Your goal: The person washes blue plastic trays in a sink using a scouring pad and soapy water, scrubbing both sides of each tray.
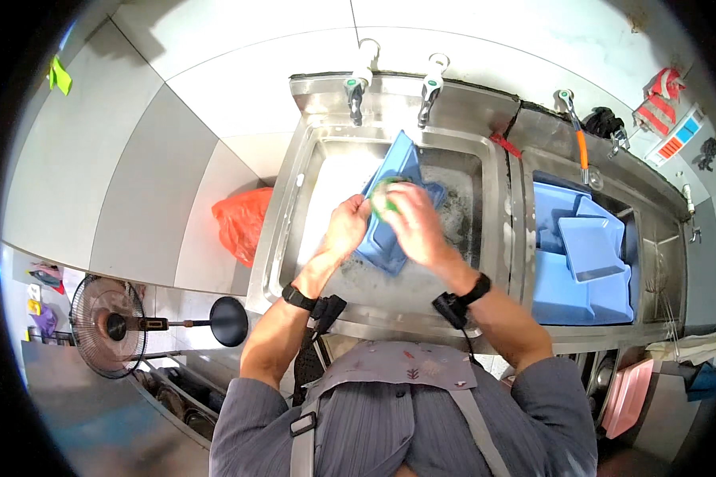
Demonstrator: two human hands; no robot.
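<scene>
Over the left sink basin (292,238), a blue plastic tray (383,248) is held tilted. My left hand (348,225) grips its left edge with closed fingers. My right hand (418,222), slightly blurred, presses a green scrubbing pad (385,195) against the tray's inner face. Another blue piece shows just behind my right hand; whether it is part of the same tray I cannot tell. Below them lies cloudy, sudsy water (358,282).
Two taps (356,89) (431,89) rise behind the basin. In the right basin sit several blue trays (593,248), with an orange hose (583,155) above. A red plastic bag (244,225) hangs left of the sink. A fan (111,326) stands at the lower left.
</scene>
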